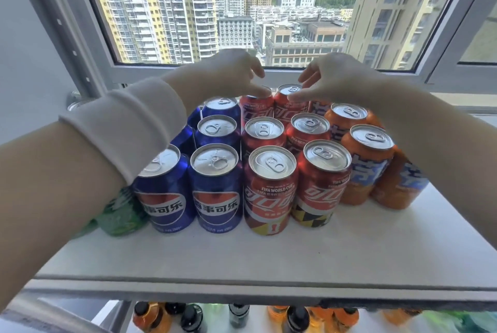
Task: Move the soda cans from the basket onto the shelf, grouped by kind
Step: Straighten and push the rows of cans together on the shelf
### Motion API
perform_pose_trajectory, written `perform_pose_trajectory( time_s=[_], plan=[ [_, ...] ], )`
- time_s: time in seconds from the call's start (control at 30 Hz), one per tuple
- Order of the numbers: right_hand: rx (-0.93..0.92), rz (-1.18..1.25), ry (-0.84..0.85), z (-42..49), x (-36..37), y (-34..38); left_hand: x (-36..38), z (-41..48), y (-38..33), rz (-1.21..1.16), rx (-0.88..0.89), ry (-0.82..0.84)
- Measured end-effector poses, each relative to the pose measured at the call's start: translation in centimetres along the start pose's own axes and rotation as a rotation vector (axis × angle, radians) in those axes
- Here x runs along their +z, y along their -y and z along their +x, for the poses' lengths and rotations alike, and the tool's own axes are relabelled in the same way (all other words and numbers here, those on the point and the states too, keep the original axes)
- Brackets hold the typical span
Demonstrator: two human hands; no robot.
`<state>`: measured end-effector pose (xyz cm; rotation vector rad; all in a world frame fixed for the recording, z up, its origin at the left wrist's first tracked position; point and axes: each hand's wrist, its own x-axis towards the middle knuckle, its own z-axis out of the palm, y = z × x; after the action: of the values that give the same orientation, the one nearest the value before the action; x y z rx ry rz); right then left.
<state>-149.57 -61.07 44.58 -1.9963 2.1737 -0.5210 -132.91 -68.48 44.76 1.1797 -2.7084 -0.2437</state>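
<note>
Currently all cans in view stand upright on the white shelf (269,257), sorted by colour; reference = red cans (271,193), a block two wide and three deep, mid-shelf. Far left of the red block: green can (121,214), mostly hidden under the left forearm, which wears a white sleeve (129,123). Directly left of the red block and touching it: blue cans (215,190), two columns, left column partly covered by the arm so count unclear. Left hand (231,72) hovers over the red block's back row, fingers loosely spread and bent down, one tip on the top of the back-left red can (255,109); not wrapped round it. Right hand (330,77) mirrors it over the back-right red can (285,111), fingers loose and apart, one tip on the front rim of the lid; no pinch visible. Directly right of the red block and touching it: orange cans (368,168), at least four, rear ones partly hidden. Behind the red block: window (242,10) with high-rise blocks outside. Below the red block, under the shelf edge: bottles (236,316) with dark caps, blurred
</note>
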Motion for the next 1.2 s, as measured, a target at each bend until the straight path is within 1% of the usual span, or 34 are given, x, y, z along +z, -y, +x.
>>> perform_pose_trajectory(
  time_s=[0.1, 0.27, 0.4, 0.5, 0.8, 1.2],
  plan=[
    [0.04, -0.054, 0.023, 2.1, 0.5, 0.2, 0.9, 2.0, 0.5, 0.081, -0.044, 0.053],
    [0.067, -0.125, 0.078, 4.7, 1.1, 0.1, 1.9, 4.1, 1.3, 0.041, -0.068, 0.129],
    [0.082, -0.099, 0.047, 5.4, 1.2, -0.2, 1.7, 4.5, 1.6, -0.061, -0.051, 0.115],
    [0.076, -0.067, 0.032, 5.5, 0.9, -0.5, 1.4, 4.2, 1.7, -0.087, -0.027, 0.105],
    [0.07, -0.024, 0.072, 3.8, 0.4, -1.0, 1.2, 2.9, 0.7, -0.046, -0.002, 0.122],
    [0.079, -0.049, 0.073, 2.5, 0.2, -0.4, 1.2, 1.7, -0.3, 0.045, -0.008, 0.126]
  ],
)
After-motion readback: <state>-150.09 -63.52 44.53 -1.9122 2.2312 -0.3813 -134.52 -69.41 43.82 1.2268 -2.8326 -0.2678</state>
